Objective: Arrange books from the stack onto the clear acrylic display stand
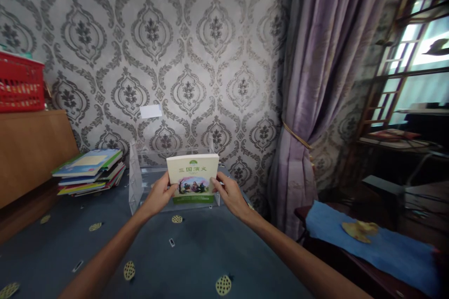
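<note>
A cream book (192,175) with green lettering, a small picture and a green lower band is held upright, its cover facing me. On its left edge, my left hand (162,192) is closed with the thumb on the cover. My right hand (229,190) grips the right edge the same way. The fingers behind the book are hidden. Just behind it stands a clear plastic rack (136,177) with notched sides, partly covered by the book and hands. I cannot tell whether the book touches the rack.
A pile of books (93,173) lies left of the rack on the dark patterned cloth (196,261). A red basket (21,83) sits on a wooden cabinet (35,149). Purple curtain (308,79) hangs at right, near a blue cloth (379,247) with a yellowish item.
</note>
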{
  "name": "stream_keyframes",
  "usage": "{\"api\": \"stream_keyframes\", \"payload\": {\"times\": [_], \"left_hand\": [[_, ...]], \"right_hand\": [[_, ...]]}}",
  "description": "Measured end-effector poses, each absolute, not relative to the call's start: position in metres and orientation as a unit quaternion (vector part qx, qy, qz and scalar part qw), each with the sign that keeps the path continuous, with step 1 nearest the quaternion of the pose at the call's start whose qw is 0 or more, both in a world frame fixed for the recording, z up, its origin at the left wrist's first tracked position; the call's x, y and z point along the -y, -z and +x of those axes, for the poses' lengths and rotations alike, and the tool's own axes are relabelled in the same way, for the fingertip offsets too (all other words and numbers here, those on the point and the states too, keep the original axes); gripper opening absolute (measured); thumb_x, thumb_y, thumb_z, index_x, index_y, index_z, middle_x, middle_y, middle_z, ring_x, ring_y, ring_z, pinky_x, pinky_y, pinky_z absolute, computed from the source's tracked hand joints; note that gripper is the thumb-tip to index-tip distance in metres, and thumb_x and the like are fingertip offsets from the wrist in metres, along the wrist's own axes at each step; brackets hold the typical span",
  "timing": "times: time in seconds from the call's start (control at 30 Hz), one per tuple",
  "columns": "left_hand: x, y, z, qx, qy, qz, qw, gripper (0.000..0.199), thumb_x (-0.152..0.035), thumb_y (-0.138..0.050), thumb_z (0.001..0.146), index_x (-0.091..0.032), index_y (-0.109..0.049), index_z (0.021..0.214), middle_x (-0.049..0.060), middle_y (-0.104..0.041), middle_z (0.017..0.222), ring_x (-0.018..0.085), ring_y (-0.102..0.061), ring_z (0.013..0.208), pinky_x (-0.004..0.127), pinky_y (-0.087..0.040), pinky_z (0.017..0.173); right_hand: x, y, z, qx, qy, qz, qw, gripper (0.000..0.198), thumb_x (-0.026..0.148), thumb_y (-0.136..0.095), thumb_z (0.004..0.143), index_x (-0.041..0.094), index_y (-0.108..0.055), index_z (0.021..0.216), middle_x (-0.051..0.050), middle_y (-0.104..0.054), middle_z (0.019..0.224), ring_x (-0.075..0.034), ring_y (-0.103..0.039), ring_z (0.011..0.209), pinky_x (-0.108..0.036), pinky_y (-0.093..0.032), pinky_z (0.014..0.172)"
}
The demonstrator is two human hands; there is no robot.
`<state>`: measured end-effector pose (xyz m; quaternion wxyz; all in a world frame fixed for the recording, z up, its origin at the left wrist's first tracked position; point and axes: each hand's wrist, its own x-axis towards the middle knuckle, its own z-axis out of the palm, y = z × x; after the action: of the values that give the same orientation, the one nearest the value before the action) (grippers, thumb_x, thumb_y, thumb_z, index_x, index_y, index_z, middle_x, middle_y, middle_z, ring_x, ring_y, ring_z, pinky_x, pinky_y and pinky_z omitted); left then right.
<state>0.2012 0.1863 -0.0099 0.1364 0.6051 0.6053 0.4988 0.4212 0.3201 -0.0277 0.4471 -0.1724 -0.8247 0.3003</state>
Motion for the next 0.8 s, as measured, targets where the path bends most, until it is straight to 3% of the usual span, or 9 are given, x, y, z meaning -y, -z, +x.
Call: {"api": "stream_keyframes", "payload": {"times": [0.8], "left_hand": [[-0.215, -0.073, 0.190, -0.564, -0.503, 0.654, 0.019, 0.051, -0.024, -0.054, 0.084, -0.018, -0.050, 0.135, 0.010, -0.069, 0.112, 0.024, -0.066, 0.086, 0.032, -0.058, 0.061]], "right_hand": [[-0.350, -0.061, 0.413, 0.816, -0.276, -0.126, 0.491, 0.035, 0.053, -0.047, 0.093, 0.022, -0.064, 0.093, -0.005, -0.067, 0.086, -0.022, -0.066, 0.076, -0.034, -0.058, 0.067]]}}
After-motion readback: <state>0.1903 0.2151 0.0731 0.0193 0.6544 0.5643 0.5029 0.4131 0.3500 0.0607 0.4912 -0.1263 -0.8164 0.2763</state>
